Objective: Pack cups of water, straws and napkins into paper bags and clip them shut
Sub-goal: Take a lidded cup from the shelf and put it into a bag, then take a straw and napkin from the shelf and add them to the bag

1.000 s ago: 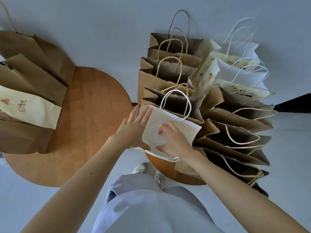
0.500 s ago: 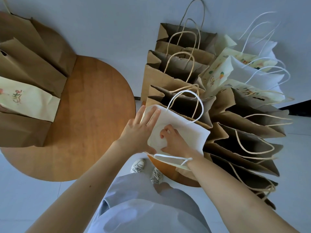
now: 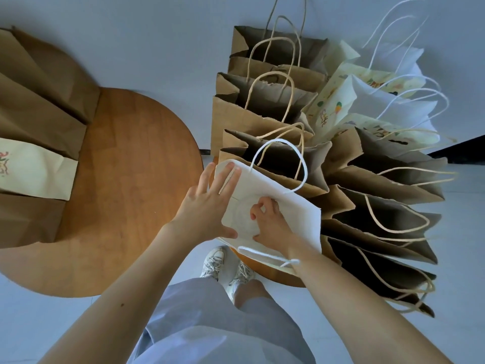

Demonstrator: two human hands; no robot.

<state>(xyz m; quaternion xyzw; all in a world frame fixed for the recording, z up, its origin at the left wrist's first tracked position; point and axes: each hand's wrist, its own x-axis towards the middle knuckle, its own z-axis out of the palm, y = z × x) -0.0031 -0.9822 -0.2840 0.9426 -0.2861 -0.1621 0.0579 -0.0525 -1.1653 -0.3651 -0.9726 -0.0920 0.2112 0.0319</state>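
A white paper bag [image 3: 294,208] with white cord handles leans in front of a row of open brown bags. A round outline, like a cup, shows through its paper. My left hand [image 3: 204,206] lies on the bag's left side, fingers straight and spread towards its top corner, thumb at the lower edge. My right hand [image 3: 270,224] is on the bag's face with curled fingers pinching the paper over the round outline. One handle loop hangs over my right wrist. No straws, napkins or clips are visible.
Several open brown bags [image 3: 380,219] fan out to the right on a small wooden table [image 3: 270,269]. White and printed bags [image 3: 367,106] stand behind them. On the round wooden table [image 3: 126,179] at left lie folded brown bags [image 3: 31,114] and a cream printed bag [image 3: 34,169].
Both hands have stayed on the white bag. My right fingers have curled tighter on its face, and a handle loop has slipped onto my right wrist.
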